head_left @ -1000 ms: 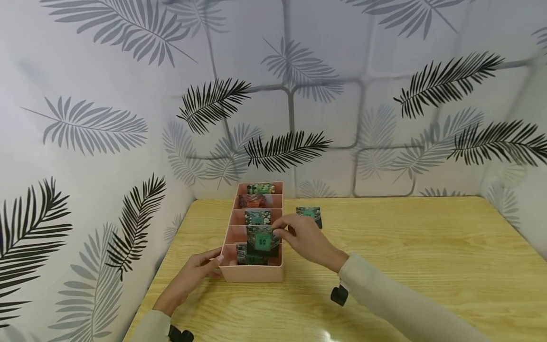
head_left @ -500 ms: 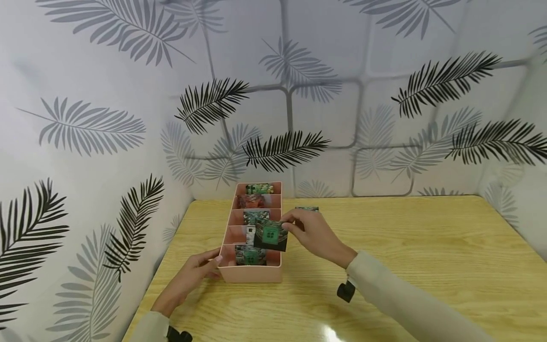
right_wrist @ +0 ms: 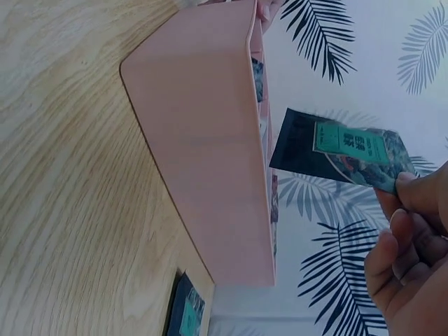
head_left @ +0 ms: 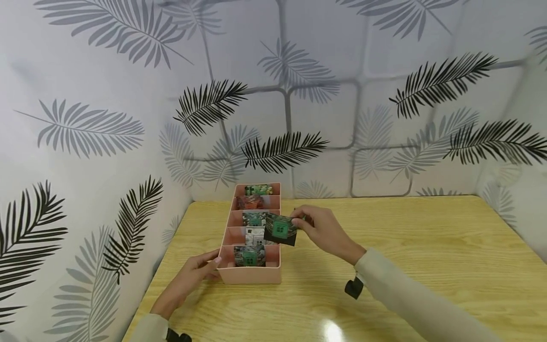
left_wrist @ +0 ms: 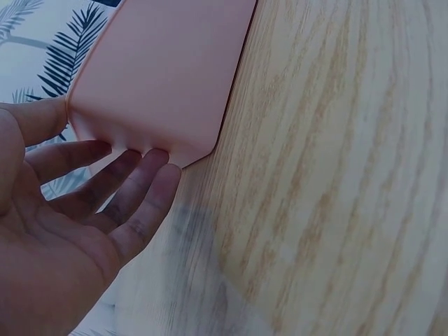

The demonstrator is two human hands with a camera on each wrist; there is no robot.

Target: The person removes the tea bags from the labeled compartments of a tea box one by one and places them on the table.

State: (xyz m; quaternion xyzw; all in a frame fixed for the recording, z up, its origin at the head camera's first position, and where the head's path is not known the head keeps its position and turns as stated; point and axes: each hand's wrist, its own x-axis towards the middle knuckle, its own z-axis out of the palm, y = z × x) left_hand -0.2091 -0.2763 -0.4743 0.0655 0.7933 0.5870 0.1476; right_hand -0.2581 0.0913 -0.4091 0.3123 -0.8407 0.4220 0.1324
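Observation:
A dark sachet with a green label [head_left: 279,229] is pinched at its corner between the thumb and fingers of my right hand [head_left: 326,232]. It overlaps the right rim of a pink divided box [head_left: 252,275] in the head view; the right wrist view shows the sachet [right_wrist: 343,148] above that rim. My left hand [head_left: 194,273] grips the box's near left corner, thumb at the rim and fingertips against the outer wall [left_wrist: 154,105]. A white packet [head_left: 255,236] sits in the second compartment from the front, and a dark green-labelled packet [head_left: 249,255] in the front one.
Farther back in the box are another dark packet [head_left: 254,219], a red packet [head_left: 249,202] and a green-yellow packet [head_left: 258,190]. Another dark sachet [right_wrist: 187,308] lies on the wooden table [head_left: 384,228] beside the box. Patterned wall panels [head_left: 316,171] rise behind and left.
My right hand has lifted the dark sachet away from the second compartment and moved right, uncovering the white packet there. My left hand keeps its hold on the box.

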